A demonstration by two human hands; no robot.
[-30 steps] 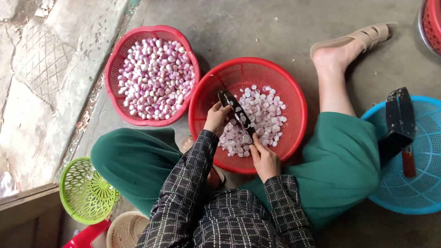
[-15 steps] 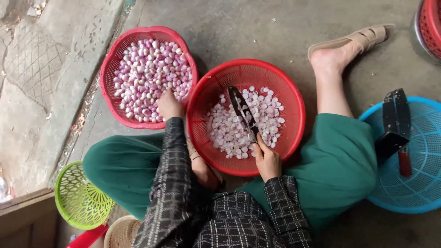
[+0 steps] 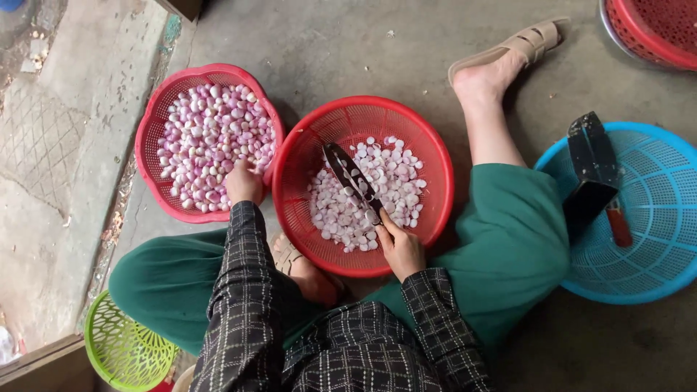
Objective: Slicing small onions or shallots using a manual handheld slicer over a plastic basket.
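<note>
Seated on the concrete floor [image 3: 348, 43], legs in green trousers folded either side of the work.

Left hand [image 3: 244, 181]: reaching into the scalloped red basket [image 3: 149, 123] at left centre of frame, fingers curled down among the unpeeled shallots [image 3: 210, 138], pink-purple, heaped nearly to the rim. Whether it is clamped on one I cannot tell; fingertips are buried in the heap.

Right hand [image 3: 401, 247]: closed around the handle of a dark knife [image 3: 348, 178], blade angled up and left over the round red basket [image 3: 428, 156] at frame centre. That basket holds peeled shallots [image 3: 377, 192], pale, in a shallow layer on the bottom. The two red baskets touch at their rims.

Right of frame: blue basket [image 3: 653, 261] with a black box-shaped object [image 3: 592, 170] lying across its left rim, and a red-handled tool [image 3: 618, 223] just beside it inside. Upper right corner: another red basket [image 3: 657, 29], partly cut off. Lower left: green openwork basket [image 3: 120, 348]. Tan sandal [image 3: 512, 47] on the foot at upper centre-right.

No labels or packages in view.
</note>
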